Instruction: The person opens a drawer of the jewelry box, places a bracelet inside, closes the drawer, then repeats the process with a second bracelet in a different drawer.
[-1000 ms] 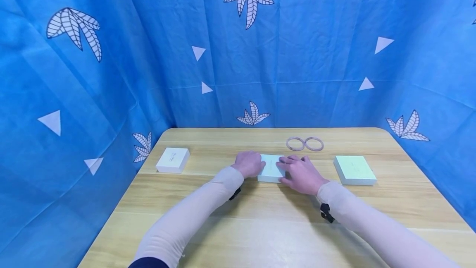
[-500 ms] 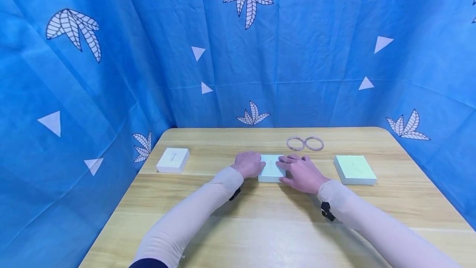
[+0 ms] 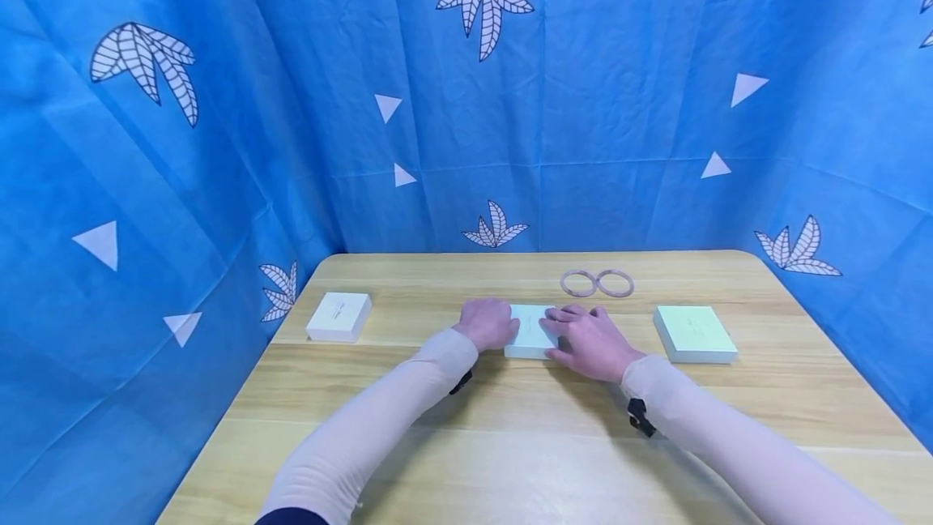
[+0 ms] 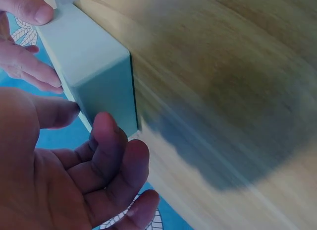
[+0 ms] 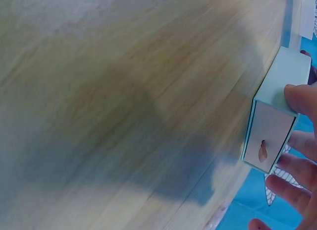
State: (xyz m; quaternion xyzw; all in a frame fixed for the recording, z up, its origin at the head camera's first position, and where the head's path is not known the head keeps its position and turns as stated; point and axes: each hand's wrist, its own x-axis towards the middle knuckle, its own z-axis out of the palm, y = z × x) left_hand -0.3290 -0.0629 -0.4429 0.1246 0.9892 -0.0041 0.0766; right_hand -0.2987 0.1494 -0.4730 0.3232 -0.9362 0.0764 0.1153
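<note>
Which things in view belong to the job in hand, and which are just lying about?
In the job:
Light blue box, between both hands
Left hand, at its left end
Right hand, at its right end

Apparently just lying about:
White box, left
Light green box, right
Two rings, back

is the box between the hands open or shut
The box looks shut in the right wrist view: its end panel sits flush, not pulled out.

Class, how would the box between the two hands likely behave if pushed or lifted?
The box is probably stiff, given its crisp edges. Lying flat and low, it would likely slide rather than tip. Its end panel, visibly inset, might slide out if tilted.
</note>
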